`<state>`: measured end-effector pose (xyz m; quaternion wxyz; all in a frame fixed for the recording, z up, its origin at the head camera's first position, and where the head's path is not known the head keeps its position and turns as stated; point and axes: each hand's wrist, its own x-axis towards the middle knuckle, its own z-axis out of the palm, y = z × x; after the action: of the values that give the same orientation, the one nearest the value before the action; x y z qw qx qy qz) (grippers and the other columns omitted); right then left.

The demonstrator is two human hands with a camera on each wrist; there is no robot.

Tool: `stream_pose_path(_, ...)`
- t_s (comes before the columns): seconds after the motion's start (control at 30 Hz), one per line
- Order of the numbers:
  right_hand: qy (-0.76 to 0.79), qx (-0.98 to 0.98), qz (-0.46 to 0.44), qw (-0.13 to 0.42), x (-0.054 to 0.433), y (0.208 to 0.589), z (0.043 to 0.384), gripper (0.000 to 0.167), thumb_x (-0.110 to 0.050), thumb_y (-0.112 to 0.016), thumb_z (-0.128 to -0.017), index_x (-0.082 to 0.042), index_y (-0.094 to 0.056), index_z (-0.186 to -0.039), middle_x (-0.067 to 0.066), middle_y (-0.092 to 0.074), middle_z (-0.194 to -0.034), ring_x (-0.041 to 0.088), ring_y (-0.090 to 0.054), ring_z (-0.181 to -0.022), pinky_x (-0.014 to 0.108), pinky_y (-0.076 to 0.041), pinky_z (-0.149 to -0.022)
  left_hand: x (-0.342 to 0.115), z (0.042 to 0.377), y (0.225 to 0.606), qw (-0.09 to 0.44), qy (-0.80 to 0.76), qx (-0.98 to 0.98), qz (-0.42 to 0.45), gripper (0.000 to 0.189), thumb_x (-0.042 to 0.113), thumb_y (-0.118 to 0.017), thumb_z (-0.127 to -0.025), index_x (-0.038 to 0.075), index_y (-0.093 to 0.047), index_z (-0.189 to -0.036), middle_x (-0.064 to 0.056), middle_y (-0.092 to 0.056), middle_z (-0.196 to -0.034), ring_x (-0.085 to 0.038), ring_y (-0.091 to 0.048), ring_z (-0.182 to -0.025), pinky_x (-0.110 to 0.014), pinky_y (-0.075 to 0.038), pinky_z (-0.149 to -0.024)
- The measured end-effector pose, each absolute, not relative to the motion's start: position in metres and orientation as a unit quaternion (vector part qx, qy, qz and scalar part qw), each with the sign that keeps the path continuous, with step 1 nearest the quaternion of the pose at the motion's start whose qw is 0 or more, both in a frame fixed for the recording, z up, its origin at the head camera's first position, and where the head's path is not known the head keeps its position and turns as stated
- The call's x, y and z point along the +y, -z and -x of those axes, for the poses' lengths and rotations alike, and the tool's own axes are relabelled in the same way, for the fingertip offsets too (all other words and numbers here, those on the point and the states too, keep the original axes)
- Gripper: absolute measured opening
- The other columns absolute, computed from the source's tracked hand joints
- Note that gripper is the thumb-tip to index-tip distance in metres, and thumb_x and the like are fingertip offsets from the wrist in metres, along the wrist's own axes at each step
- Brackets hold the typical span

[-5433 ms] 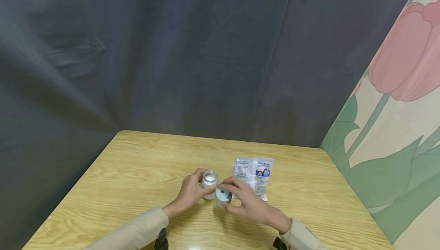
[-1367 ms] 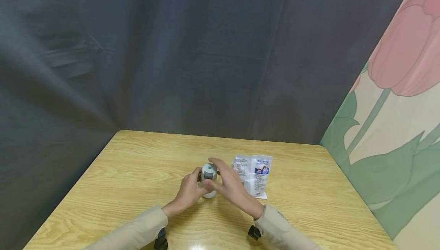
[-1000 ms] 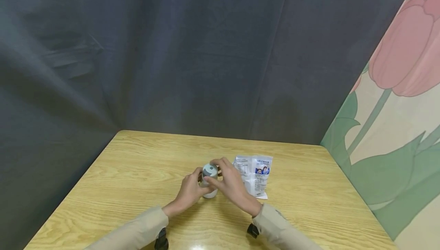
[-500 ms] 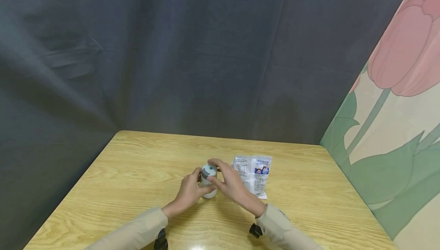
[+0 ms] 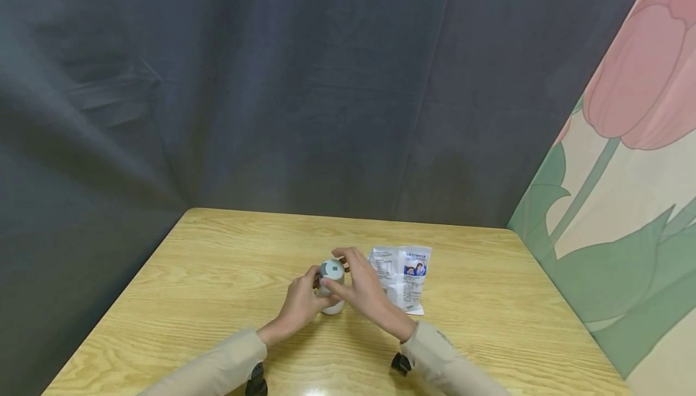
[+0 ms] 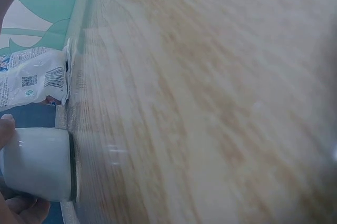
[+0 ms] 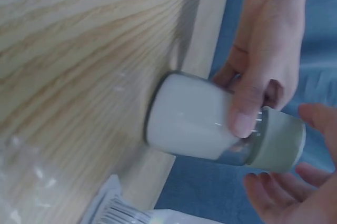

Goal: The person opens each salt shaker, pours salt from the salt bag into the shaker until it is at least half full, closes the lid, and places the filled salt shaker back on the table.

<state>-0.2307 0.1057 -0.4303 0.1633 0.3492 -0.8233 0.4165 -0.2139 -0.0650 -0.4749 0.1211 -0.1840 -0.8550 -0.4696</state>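
A clear glass jar (image 7: pixel 192 116) filled with something white stands upright on the table, with a pale green lid (image 5: pixel 332 268) on top. My left hand (image 5: pixel 299 304) grips the jar around its upper body; its thumb lies across the glass in the right wrist view. At the lid my right hand (image 5: pixel 365 287) curves its thumb and fingers around the rim. In the right wrist view the fingertips (image 7: pixel 263 184) sit close against the lid's edge, and how firmly they press cannot be seen. The left wrist view shows only the jar's lower part.
A white printed packet (image 5: pixel 405 278) with a blue picture stands just right of the jar, close behind my right hand. The wooden table (image 5: pixel 228 263) ends at a dark curtain (image 5: pixel 326 94) at the back. A wall with painted tulips (image 5: pixel 636 81) rises on the right.
Several seconds ago the jar was uncovered and my right hand held the lid beside it. The lid is now on the jar. Lately my right hand has shifted slightly around it; the left stays put.
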Motion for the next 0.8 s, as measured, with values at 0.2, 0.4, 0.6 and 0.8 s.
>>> stream_pose_path(0.2,-0.416,-0.819,-0.368,0.143,0.1088,0.4255,0.2289,0.063,-0.008,-0.075,-0.088,0.0,-0.042,-0.141,0.015,-0.059,-0.132,0.028,-0.061,-0.112,0.042,-0.056,-0.089,-0.0653,0.2157,0.4769,0.127,0.466,-0.855,0.187,0.054,0.017,-0.081,-0.085,-0.004,-0.054,-0.127,-0.02,-0.065,-0.122,-0.034,-0.064,-0.11,-0.047,-0.056,-0.089)
stream_pose_path(0.4,-0.412,-0.822,-0.364,0.147,0.1076,0.4244,0.2296,0.057,-0.008,-0.076,-0.088,0.002,-0.046,-0.135,0.014,-0.063,-0.12,0.023,-0.06,-0.101,0.042,-0.056,-0.083,-0.0649,0.2159,0.4763,0.127,0.464,-0.857,0.183,0.056,0.023,-0.082,-0.085,-0.003,-0.055,-0.126,-0.019,-0.065,-0.121,-0.032,-0.065,-0.11,-0.046,-0.057,-0.088)
stream_pose_path(0.6,-0.387,-0.833,-0.351,0.181,0.1031,0.427,0.2326,0.053,-0.018,-0.08,-0.086,0.001,-0.052,-0.127,0.009,-0.06,-0.106,0.017,-0.055,-0.087,0.03,-0.051,-0.071,-0.0647,0.2157,0.4754,0.122,0.463,-0.859,0.181,0.055,0.025,-0.082,-0.085,-0.002,-0.055,-0.125,-0.017,-0.066,-0.12,-0.03,-0.065,-0.109,-0.043,-0.058,-0.086)
stream_pose_path(0.8,-0.359,-0.847,-0.355,0.169,0.104,0.4251,0.2343,0.057,-0.024,-0.078,-0.088,0.0,-0.05,-0.131,0.01,-0.058,-0.109,0.018,-0.055,-0.088,0.029,-0.049,-0.072,-0.0645,0.2163,0.4754,0.123,0.465,-0.858,0.181,0.053,0.022,-0.082,-0.084,-0.002,-0.056,-0.123,-0.016,-0.067,-0.117,-0.03,-0.066,-0.106,-0.042,-0.058,-0.085)
